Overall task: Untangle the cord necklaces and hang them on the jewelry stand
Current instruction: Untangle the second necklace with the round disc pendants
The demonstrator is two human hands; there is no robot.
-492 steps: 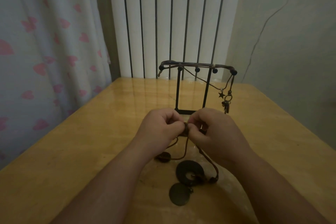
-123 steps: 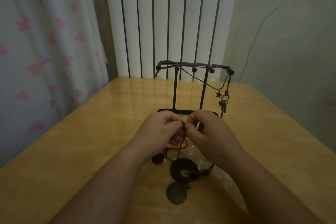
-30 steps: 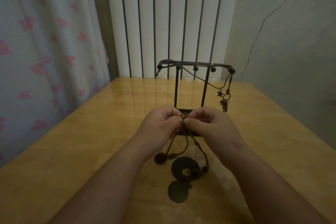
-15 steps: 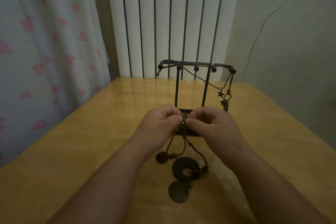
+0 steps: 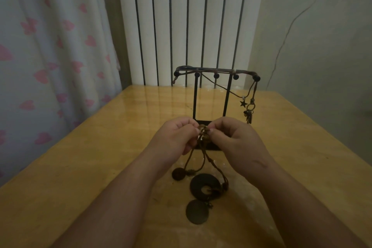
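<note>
Above the middle of the desk, just in front of the jewelry stand, the left grip and the right grip meet fingertip to fingertip. Both are bare hands, and each pinches, between thumb and forefinger, the brown knot where the cord necklaces tangle. From the knot the cords drop between the wrists to the desk toward its near edge. A ring pendant lies flat there. A flat disc sits just nearer and a small round pendant lies on the ring's left.

The stand is upright toward the far edge, and the hands partly hide its base. Thin cords lie along its top bar. A star charm and a cluster of small metal charms hang from the bar's right end.

Past the far edge stands a white ribbed panel. A curtain printed with pink hearts hangs along the left edge.
</note>
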